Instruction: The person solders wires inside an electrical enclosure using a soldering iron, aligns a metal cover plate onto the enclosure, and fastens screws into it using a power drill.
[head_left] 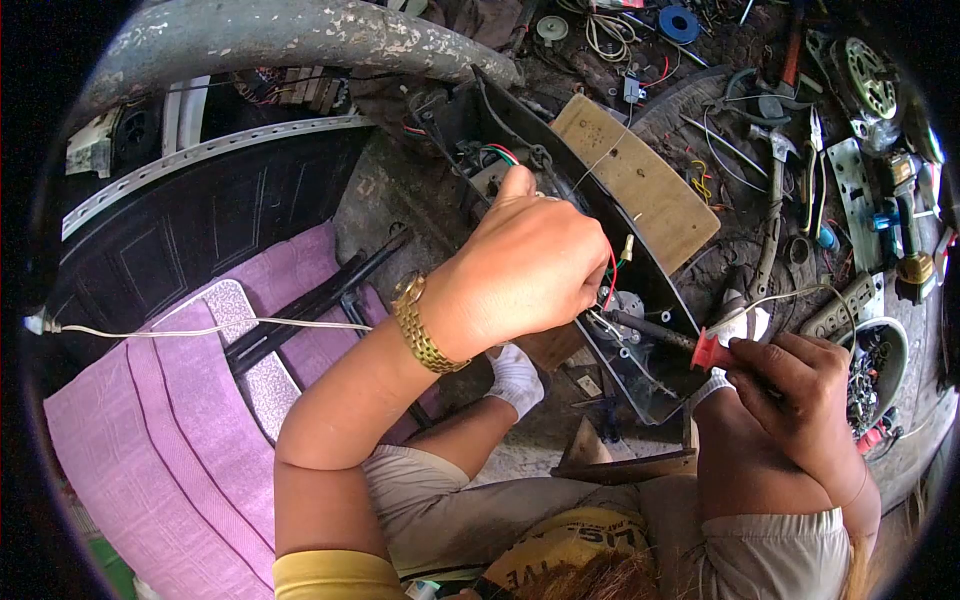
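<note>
A long black metal housing [640, 240] lies open in front of me, with wires and round metal parts inside. My left hand [535, 255], with a gold watch [425, 325] on its wrist, is closed over the housing, fingertips curled down near thin wires; what it pinches is hidden. My right hand [795, 385] is closed on the red handle of a soldering iron [712, 350]. The iron's dark shaft points left into the housing's near end, close to my left fingertips and a round part [627, 303]. Red and green wires [613, 272] with a pale connector stand beside my left hand.
A wooden board [640, 180] lies beyond the housing. Hammers [775, 190], pliers [812, 170] and a bowl of screws [875, 385] are at the right. A purple towel [160, 440] covers a seat at the left. A cable [200, 328] crosses behind my left arm.
</note>
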